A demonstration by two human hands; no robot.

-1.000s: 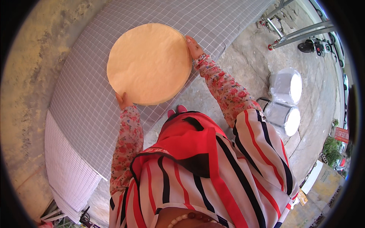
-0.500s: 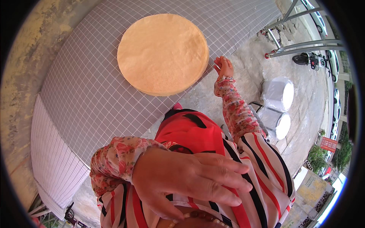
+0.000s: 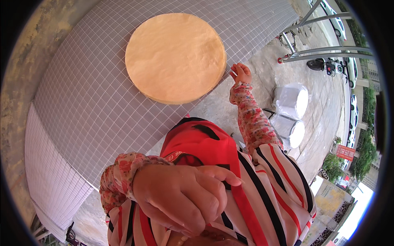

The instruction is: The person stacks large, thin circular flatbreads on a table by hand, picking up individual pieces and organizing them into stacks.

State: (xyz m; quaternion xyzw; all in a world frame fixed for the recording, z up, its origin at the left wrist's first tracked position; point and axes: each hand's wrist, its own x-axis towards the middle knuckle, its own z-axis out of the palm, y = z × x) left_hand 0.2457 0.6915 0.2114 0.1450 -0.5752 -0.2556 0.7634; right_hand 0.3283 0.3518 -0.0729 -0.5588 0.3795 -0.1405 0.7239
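Observation:
On the table's grey checked cloth lies a flat stack of thin round tan sheets, edges nearly lined up. Close to the camera, my left hand is raised before my chest, back of the hand showing. Most of its fingers are curled in, one sticks out to the right, and whatever they may pinch is hidden. My right hand is by the table's near edge, just right of the stack and apart from it. Its fingers are loosely bent and apart, with nothing seen in them.
Two round stools in clear plastic stand on the concrete floor to the right. Beyond them are a metal frame, a parked motorbike and several cars. A stained wall runs along the left. My red apron hangs against the table edge.
My left hand has gone from spread fingers to curled ones and shifted slightly left and down. My right hand's fingers have bent a little. The stack lies as before.

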